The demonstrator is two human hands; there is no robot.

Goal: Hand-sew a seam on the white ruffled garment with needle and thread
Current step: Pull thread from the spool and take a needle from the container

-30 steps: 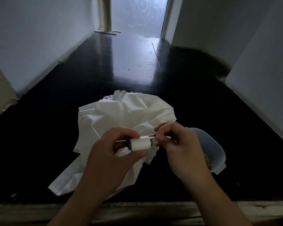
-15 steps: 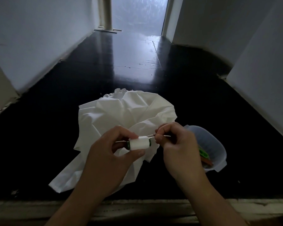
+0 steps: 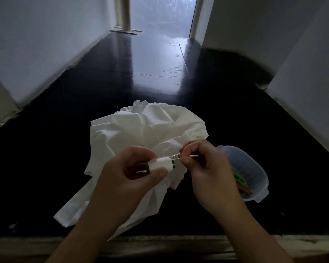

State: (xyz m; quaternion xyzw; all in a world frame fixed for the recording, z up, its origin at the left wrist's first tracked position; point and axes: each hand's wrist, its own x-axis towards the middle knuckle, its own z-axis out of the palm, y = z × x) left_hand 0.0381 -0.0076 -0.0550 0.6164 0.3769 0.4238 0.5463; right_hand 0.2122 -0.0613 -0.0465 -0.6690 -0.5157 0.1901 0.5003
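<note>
The white ruffled garment (image 3: 144, 130) lies crumpled on the dark glossy floor, its ruffled edge at the far side. Above its near part my left hand (image 3: 129, 179) holds a spool of white thread (image 3: 160, 163) with green ends between thumb and fingers. My right hand (image 3: 207, 168) pinches a thin needle (image 3: 192, 156) just right of the spool. Short strands of thread (image 3: 174, 156) run from the spool to the right fingertips.
A translucent plastic container (image 3: 254, 168) holding a green item and a brown item sits on the floor right of my right hand. White walls flank the dark floor on both sides. A worn ledge (image 3: 160, 245) crosses the bottom of the view.
Both hands stay together over the garment. My right hand has drawn slightly away from the spool, so more thread shows. The view has shifted and more of the container appears.
</note>
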